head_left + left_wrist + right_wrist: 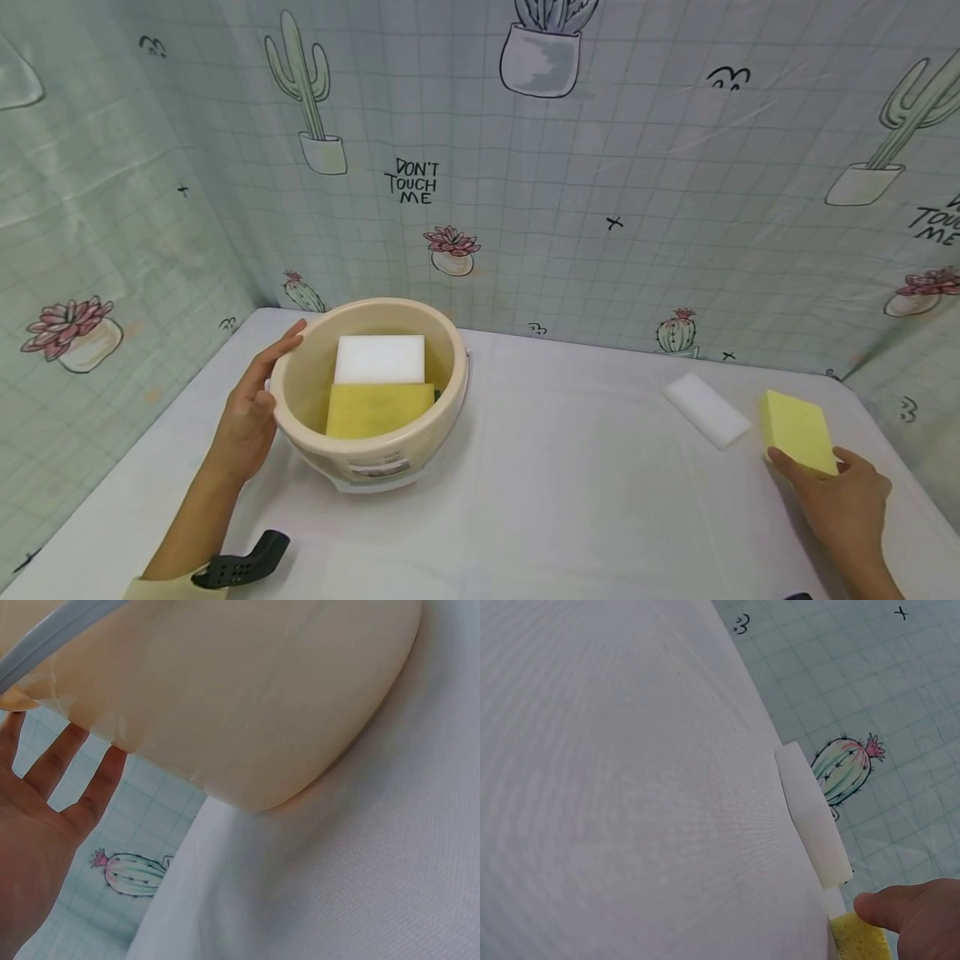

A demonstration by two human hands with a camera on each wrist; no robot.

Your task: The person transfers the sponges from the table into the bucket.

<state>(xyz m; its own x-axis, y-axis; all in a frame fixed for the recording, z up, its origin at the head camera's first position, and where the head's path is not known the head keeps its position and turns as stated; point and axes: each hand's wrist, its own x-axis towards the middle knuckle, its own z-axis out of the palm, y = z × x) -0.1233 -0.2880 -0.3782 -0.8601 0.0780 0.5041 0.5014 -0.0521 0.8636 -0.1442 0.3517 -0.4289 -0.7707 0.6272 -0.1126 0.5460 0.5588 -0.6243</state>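
A cream bucket (367,454) stands at the left of the table, a white sponge block (380,359) and a yellow sponge (381,410) inside it. My left hand (251,417) rests against the bucket's left side near the rim. In the left wrist view its spread, fairly straight fingers (97,784) touch the bucket's outer wall (247,690). Far to the right, my right hand (843,500) pinches another yellow sponge (798,429) between thumb and fingers. The right wrist view shows the thumb (889,906) on this sponge's edge, the other fingers hidden.
A second white sponge block (707,409) lies flat on the table just left of the held sponge. White cloth covers the table (562,467). Behind and at both sides hangs a cactus-print curtain (525,183). A grey handle (60,637) crosses the bucket's wall.
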